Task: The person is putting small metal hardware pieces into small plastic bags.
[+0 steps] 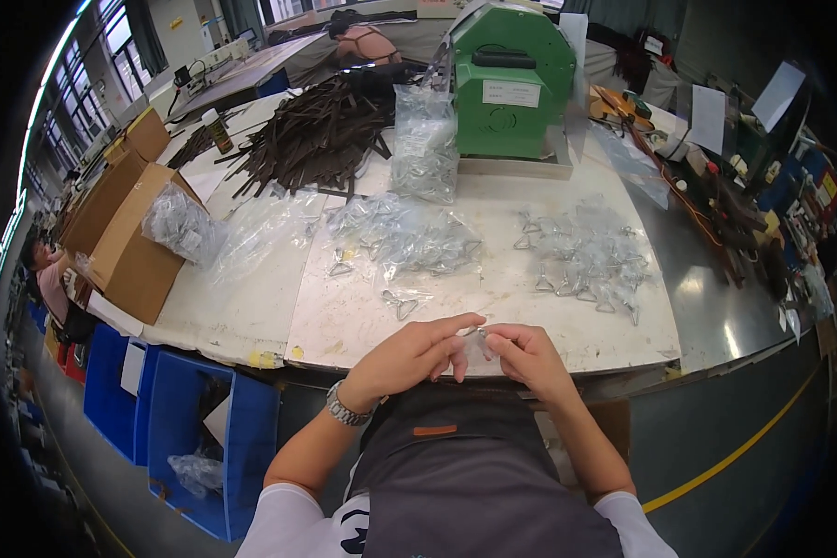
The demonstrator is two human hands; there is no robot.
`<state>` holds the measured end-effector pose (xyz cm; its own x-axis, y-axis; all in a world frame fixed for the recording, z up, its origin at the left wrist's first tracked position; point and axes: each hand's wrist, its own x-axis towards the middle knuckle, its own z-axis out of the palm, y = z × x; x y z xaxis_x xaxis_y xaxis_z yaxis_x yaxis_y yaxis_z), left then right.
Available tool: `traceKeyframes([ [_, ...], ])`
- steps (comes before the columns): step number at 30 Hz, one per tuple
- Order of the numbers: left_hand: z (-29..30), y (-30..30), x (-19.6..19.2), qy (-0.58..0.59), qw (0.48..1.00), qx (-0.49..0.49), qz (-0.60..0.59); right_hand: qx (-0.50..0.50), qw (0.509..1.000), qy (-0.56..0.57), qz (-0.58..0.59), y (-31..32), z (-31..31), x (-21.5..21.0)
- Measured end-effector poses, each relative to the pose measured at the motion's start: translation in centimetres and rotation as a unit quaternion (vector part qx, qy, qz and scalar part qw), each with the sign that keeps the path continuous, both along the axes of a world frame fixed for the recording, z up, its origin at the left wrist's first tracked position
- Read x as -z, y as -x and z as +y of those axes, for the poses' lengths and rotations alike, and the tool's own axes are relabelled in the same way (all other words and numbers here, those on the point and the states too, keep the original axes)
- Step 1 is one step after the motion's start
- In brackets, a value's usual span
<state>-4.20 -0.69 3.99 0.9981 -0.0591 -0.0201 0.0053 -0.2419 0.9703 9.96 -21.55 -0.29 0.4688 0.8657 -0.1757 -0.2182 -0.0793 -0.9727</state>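
At the table's front edge, my left hand point(409, 356) and my right hand point(533, 359) meet over a small clear plastic bag point(476, 345). Fingertips of both hands pinch it; a bit of shiny metal shows at its top, its shape partly hidden by the fingers. Just beyond lies a heap of small clear bags with triangular metal wire pieces point(409, 237). One such triangular metal piece point(401, 304) lies closest to my left hand. A second spread of bagged triangular metal pieces point(586, 256) is to the right, beyond my right hand.
A green machine point(502, 102) stands at the back, beside a full clear bag point(425, 153) and a pile of dark strips point(316, 130). Cardboard box point(144, 246) at left; blue bins point(251, 428) below the edge. One person point(51, 279) is far left, another point(363, 42) at the back.
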Motion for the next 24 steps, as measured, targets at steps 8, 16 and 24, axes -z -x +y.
traceKeyframes([
  [8, -1.2, -1.2, 4.2, 0.093, 0.993, -0.061, 0.027, 0.039, 0.991, 0.001, -0.128, 2.1, 1.4, 1.0],
  [16, -1.2, -1.1, 4.5, -0.158, 0.964, -0.200, -0.080, 0.062, 0.986, 0.023, -0.151, 1.2, 2.2, 0.0],
  [24, 6.0, 1.1, 4.5, -0.535, 0.821, -0.188, -0.066, 0.292, 0.715, 0.073, -0.632, -7.2, 2.5, -0.3],
])
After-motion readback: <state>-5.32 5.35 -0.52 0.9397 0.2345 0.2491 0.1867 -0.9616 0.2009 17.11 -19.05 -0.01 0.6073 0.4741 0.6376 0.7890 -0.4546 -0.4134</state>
